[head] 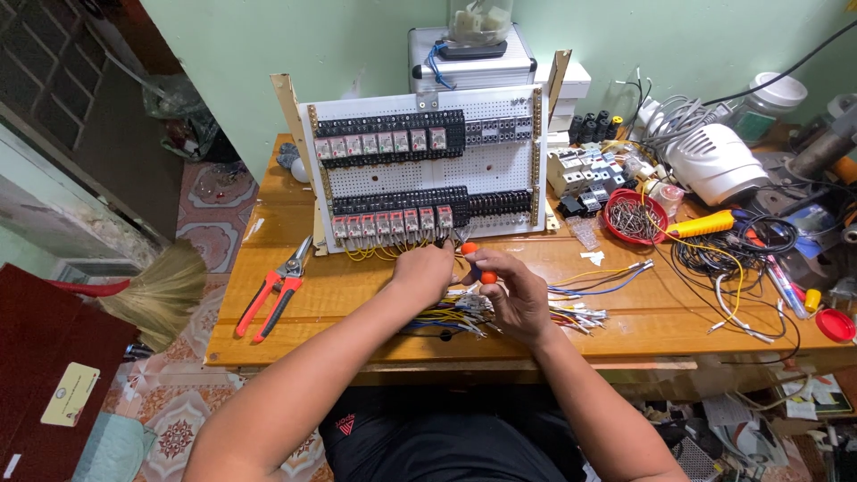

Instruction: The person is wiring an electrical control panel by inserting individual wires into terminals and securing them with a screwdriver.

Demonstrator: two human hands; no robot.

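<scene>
A white perforated panel [500, 174] stands upright on the wooden table [357, 295], carrying two rows of black terminal blocks and relays [390, 221] with yellow wires hanging below. My left hand [426, 270] reaches to the lower relay row and pinches a wire there. My right hand [513, 293] grips a small screwdriver with an orange and black handle [476, 262], its tip toward the lower relay row. A bundle of loose coloured wires [464, 314] lies under both hands.
Red-handled cutters [275, 293] lie at the table's left. A red bowl of small parts [635, 216], a yellow-handled tool [705, 225], loose relays [585, 174], tangled cables and a white device [719, 161] crowd the right. A metal case [469, 62] stands behind the panel. A broom [152, 295] lies on the floor.
</scene>
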